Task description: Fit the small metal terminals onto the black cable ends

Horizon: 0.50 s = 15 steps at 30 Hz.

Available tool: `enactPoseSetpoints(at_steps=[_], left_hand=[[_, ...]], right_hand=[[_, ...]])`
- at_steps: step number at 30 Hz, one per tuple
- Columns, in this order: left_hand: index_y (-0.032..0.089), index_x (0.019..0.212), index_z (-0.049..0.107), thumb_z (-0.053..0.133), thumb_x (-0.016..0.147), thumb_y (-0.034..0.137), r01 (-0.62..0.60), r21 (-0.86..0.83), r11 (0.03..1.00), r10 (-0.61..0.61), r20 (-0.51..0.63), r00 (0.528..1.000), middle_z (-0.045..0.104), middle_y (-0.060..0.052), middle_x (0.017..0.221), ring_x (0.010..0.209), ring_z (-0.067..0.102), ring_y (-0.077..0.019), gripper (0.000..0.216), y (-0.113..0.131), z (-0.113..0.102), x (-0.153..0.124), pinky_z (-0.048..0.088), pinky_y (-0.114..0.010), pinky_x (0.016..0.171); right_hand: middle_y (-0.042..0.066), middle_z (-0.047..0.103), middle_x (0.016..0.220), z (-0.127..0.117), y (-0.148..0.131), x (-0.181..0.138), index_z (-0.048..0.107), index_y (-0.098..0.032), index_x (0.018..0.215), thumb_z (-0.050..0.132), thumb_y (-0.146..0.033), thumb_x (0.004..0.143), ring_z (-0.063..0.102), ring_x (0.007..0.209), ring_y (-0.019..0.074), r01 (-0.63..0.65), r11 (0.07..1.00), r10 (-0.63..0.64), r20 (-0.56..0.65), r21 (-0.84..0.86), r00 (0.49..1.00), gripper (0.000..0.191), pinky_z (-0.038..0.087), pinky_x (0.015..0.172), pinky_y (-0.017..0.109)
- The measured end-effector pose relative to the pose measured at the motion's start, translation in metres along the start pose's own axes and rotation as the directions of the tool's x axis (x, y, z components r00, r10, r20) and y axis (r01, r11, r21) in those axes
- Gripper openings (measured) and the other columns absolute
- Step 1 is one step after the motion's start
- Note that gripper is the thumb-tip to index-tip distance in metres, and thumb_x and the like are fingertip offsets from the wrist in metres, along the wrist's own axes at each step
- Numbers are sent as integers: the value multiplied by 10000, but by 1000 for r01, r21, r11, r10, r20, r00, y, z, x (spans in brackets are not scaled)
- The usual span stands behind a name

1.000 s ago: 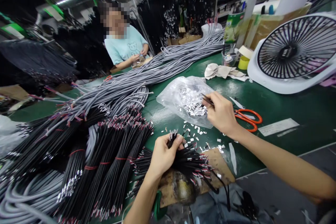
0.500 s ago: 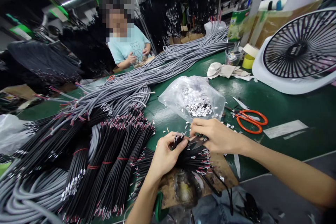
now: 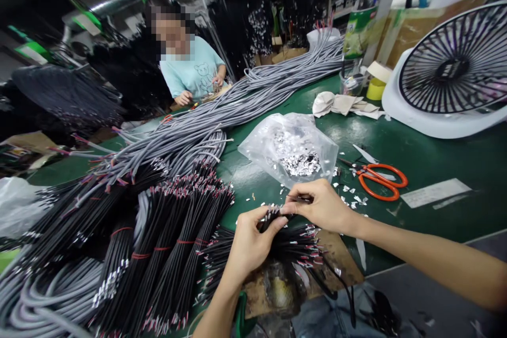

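A small bunch of black cables (image 3: 271, 217) with silvery tips is clasped in my left hand (image 3: 253, 235), thumb over the front. Just to its right, my right hand (image 3: 317, 206) is closed, thumb and fingertips pinched together at the bunch's tips. A dark piece shows between its fingers, but I cannot make out what it is. Below both hands lies a thicker pile of black cables (image 3: 293, 245) with red and white stripped ends, resting partly on a brown board (image 3: 340, 264).
A clear plastic bag (image 3: 257, 142) of silvery bits lies ahead, with scissors (image 3: 382, 182) with orange handles to its right. Tied black cable bundles (image 3: 166, 253) and long grey cables (image 3: 190, 121) fill the left. A fan (image 3: 451, 68) stands right; a co-worker (image 3: 198, 71) sits opposite.
My right fingers have closed in against the cable tips; the dark blade-like piece that showed below them is now mostly hidden. The co-worker's hands have moved apart.
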<state>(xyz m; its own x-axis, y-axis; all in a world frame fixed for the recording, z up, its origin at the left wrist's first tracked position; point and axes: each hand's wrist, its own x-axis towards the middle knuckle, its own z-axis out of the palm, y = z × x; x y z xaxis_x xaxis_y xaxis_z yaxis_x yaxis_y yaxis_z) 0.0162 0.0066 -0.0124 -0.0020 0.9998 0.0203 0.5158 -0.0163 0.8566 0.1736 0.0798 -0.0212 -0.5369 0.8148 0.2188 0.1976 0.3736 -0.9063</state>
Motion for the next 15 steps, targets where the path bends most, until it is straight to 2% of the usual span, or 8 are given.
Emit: enactPoseSetpoints(at_steps=[2, 4, 7, 9, 11, 13, 15], left_hand=[[126, 752, 677, 599, 777, 287, 11, 13, 1000, -11, -20, 1000, 659, -38, 689, 653, 561, -174, 180, 2, 0, 0, 427, -236, 610], [128, 737, 656, 591, 782, 271, 34, -36, 999, -37, -97, 995, 653, -29, 677, 638, 570, -163, 163, 4, 1, -1, 433, -225, 595], [138, 687, 604, 576, 790, 275, 49, -143, 988, -76, -189, 979, 621, -2, 608, 579, 584, -144, 174, 7, 2, -1, 449, -207, 545], [139, 679, 589, 591, 778, 283, 63, -195, 979, -99, -180, 979, 604, 7, 586, 543, 592, -139, 175, 7, 2, -2, 459, -206, 513], [134, 689, 592, 617, 758, 280, 89, -231, 969, -131, -172, 976, 595, 12, 577, 517, 601, -136, 163, 6, 2, -3, 467, -207, 499], [132, 693, 596, 639, 738, 268, 107, -257, 961, -161, -198, 967, 588, 21, 564, 498, 607, -131, 149, 5, 1, -3, 472, -205, 498], [134, 678, 599, 656, 715, 253, 108, -277, 955, -177, -235, 956, 589, 26, 561, 491, 612, -128, 137, 6, 0, -4, 477, -203, 496]], right_hand=[[-43, 462, 478, 1, -1, 1, 615, -135, 587, 680, -418, 684, 356, 473, 72, -42, 998, 42, 2, 45, 999, 306, 281, 461, 219], [-53, 432, 467, 0, -2, 2, 582, -138, 557, 691, -449, 655, 343, 468, 70, -87, 990, 80, 59, 114, 995, 343, 276, 451, 215], [-60, 423, 473, -3, -3, 2, 538, -141, 539, 705, -473, 623, 348, 467, 67, -124, 970, 70, 248, 210, 966, 381, 283, 444, 208], [-48, 447, 499, -4, -3, 1, 557, -136, 575, 648, -479, 693, 370, 480, 72, -117, 963, 27, 344, 244, 938, 374, 301, 454, 210], [-11, 531, 591, -4, -2, 1, 617, -131, 712, 555, -450, 792, 439, 541, 92, -58, 973, -15, 310, 225, 951, 334, 352, 502, 224], [44, 620, 797, -4, -2, 0, 633, -144, 926, 500, -388, 847, 525, 702, 129, 44, 989, -68, 177, 139, 982, 289, 412, 622, 260], [76, 628, 971, -5, -4, 0, 606, -162, 1057, 499, -323, 858, 546, 849, 160, 124, 992, -127, 105, 32, 986, 278, 423, 735, 303]])
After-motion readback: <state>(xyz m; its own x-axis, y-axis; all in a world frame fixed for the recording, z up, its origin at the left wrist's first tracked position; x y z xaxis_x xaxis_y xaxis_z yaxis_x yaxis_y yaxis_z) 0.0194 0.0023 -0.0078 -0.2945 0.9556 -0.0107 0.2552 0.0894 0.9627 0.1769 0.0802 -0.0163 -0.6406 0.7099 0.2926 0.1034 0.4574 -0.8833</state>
